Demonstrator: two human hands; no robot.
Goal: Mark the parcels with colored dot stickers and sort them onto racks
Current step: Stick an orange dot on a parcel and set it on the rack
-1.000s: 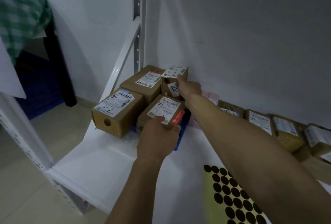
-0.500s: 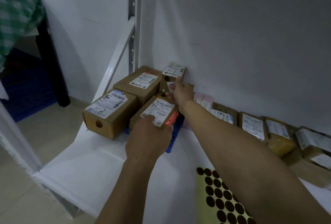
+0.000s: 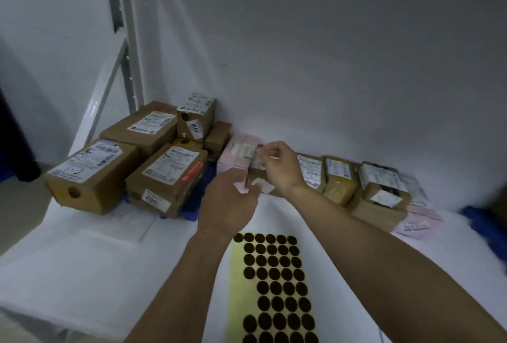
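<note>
The yellow backing sheet of dark round dot stickers (image 3: 274, 287) lies flat at 6 o'clock on the white rack shelf (image 3: 82, 260), between the two forearms. Just beyond it, the left hand (image 3: 227, 200) hovers with its back to the camera, fingers loosely curled and nothing seen in them. The right hand (image 3: 279, 169) is at 12 o'clock of the left, above the pale pink parcels (image 3: 236, 156). Its thumb and forefinger are drawn together; blur hides whether they pinch anything. Brown cardboard boxes with white shipping labels (image 3: 164, 175) crowd the 10 o'clock corner, with a small cube-shaped box (image 3: 196, 117) stacked on top. A row of brown labelled parcels (image 3: 338, 180) runs along the wall toward 2 o'clock. A grey metal upright (image 3: 123, 27) rises at 11 o'clock.
</note>
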